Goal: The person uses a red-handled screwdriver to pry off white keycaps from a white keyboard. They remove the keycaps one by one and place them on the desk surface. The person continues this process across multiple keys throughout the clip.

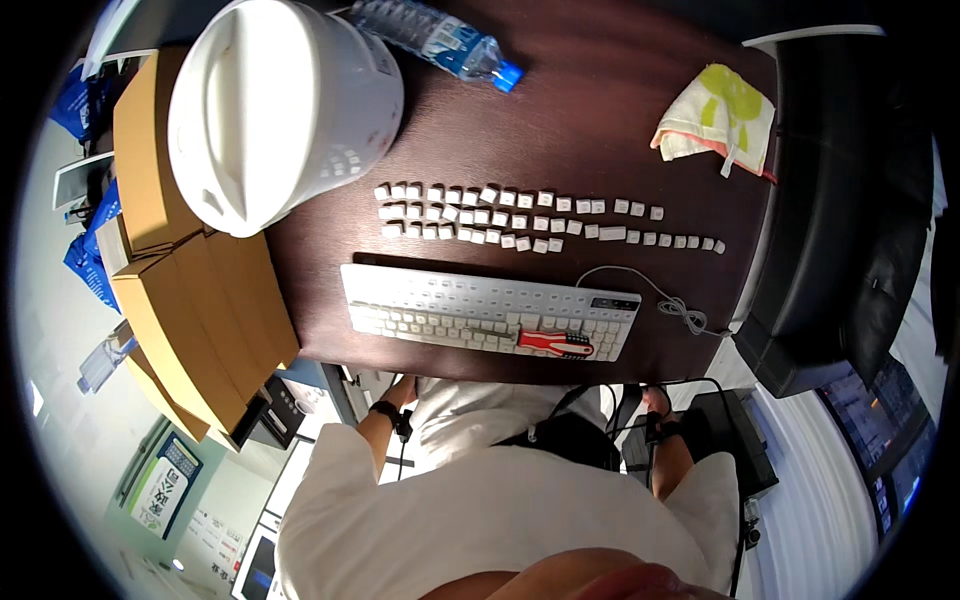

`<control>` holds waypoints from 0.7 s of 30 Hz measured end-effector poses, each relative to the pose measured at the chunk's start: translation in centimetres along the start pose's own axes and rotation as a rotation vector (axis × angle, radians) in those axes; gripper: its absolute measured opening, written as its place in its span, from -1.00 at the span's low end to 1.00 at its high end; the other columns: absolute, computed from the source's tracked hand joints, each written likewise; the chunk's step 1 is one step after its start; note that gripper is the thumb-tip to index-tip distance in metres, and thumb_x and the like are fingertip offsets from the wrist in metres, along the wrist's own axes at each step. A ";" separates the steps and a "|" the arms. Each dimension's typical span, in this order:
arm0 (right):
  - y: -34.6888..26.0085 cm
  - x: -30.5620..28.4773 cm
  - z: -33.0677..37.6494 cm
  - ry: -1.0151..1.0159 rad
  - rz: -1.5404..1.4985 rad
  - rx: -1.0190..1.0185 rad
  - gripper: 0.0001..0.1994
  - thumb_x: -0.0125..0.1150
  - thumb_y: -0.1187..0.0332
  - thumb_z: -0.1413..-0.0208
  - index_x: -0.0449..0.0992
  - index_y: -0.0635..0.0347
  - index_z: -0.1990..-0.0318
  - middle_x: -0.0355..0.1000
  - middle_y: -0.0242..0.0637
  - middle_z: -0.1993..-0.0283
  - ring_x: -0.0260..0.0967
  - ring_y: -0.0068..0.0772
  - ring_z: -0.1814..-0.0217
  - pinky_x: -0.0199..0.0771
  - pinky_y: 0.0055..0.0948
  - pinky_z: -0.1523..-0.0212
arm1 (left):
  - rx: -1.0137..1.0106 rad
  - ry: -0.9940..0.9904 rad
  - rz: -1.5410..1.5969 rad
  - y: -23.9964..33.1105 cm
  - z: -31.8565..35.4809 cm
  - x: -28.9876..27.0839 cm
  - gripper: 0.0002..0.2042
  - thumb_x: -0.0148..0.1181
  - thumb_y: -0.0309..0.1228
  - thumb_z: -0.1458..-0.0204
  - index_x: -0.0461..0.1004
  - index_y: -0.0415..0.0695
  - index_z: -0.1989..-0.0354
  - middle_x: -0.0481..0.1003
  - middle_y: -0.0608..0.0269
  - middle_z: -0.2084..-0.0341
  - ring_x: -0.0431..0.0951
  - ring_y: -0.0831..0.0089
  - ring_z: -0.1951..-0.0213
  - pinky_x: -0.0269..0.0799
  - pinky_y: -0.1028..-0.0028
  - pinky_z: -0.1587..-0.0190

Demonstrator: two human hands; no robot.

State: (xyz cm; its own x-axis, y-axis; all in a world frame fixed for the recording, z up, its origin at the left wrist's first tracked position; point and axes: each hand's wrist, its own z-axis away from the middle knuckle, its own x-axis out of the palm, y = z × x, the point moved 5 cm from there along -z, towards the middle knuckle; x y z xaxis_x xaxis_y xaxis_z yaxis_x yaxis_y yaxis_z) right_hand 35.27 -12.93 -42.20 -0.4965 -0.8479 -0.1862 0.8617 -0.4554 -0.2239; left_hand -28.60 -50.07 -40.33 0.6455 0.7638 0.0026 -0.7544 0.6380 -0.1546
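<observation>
A white keyboard (470, 285) lies along the near edge of the table, its far rows bare of keycaps and its near rows still capped. Across its near keys rests a screwdriver (556, 344) with a red and black handle. Beyond the keyboard, many loose white keycaps (612, 233) are laid out in three rough rows. My left hand (403, 389) is down at the table's near edge, partly hidden. My right hand (657, 400) is also low, just below the edge on the right. Neither touches the keyboard, and the fingers of both are too hidden to read.
A white lidded bucket (350, 110) stands at the far left, with a water bottle (440, 42) lying beside it. A folded cloth (715, 115) lies far right. The keyboard's coiled cable (683, 312) sits to its right. Cardboard boxes (205, 320) flank the table's left, a black chair (840, 220) its right.
</observation>
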 end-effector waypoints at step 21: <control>-7.4 2.8 -6.9 -0.252 -1.410 -0.325 -0.45 -0.02 -0.03 -0.34 0.29 0.18 -0.30 0.28 -0.18 -0.36 0.23 -0.14 -0.36 0.29 0.02 -0.33 | 0.451 0.504 -1.215 15.0 3.1 -15.3 -0.45 -0.12 0.08 -0.22 0.32 -0.12 -0.16 0.31 -0.03 -0.10 0.33 0.05 -0.09 0.27 0.16 -0.15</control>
State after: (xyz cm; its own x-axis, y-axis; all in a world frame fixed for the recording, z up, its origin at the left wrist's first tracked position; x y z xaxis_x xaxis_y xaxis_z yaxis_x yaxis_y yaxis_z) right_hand 26.73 -10.03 -47.69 -0.8278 0.1975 0.5251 -0.3881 -0.8774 -0.2819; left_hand -50.15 -51.86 -39.61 0.8176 -0.3415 -0.4635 0.3932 0.9193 0.0162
